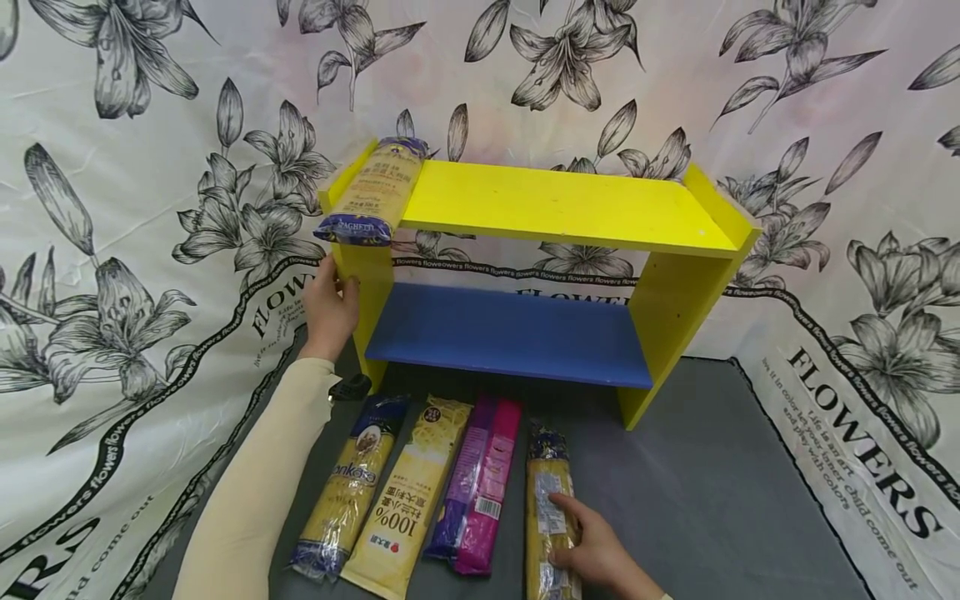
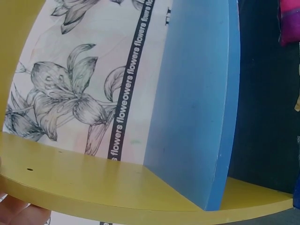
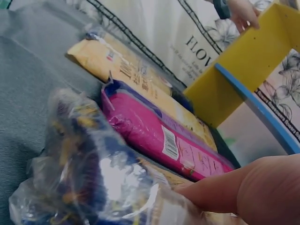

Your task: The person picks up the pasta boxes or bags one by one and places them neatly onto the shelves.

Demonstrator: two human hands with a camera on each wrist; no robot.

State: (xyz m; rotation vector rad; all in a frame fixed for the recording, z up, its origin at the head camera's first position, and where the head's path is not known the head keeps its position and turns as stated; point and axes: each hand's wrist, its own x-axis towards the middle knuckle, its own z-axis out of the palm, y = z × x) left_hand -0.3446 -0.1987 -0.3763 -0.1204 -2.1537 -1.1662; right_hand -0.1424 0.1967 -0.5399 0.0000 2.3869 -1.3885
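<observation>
My left hand holds the left side panel of a small yellow-and-blue shelf, just below its top board. Some of its fingers show outside the panel in the left wrist view. On the top board's left end lies a spaghetti pack. At the lower right, my right hand grips a clear-wrapped pasta pack with a dark blue end; the thumb and a finger lie on it, and its underside is hidden. In the right wrist view that pack's crinkled end fills the foreground.
Left of the right hand lie a magenta-and-purple pack, a cream pasta pack and a blue-and-yellow pasta pack, side by side on the dark tabletop. A flower-printed cloth hangs behind the shelf.
</observation>
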